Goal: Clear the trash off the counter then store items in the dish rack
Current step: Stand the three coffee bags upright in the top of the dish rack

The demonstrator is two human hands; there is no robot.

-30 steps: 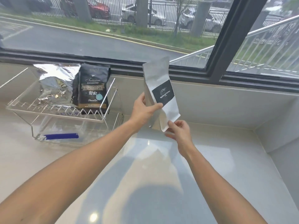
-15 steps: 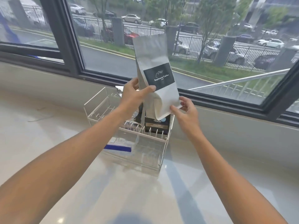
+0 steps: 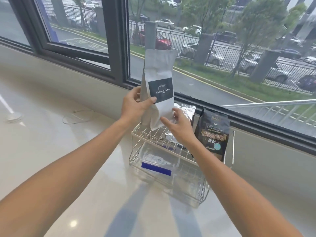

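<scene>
Bag moved over the dish rack [image 3: 136, 135] now: left hand [image 3: 135, 106] pinches white coffee bag [image 3: 158, 69], right hand [image 3: 177, 127] steadies its base. Storing step; next lower it beside black bag [image 3: 212, 132]

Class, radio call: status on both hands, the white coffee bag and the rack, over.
Left grip shut on white coffee bag. Right grip steadying its bottom. Bag over dish rack; black bag, foil bag already racked.

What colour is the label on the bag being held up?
Dark, near black, with white lettering, on a pale grey-white coffee bag. The head view, the only one, shows it clearly.
</scene>
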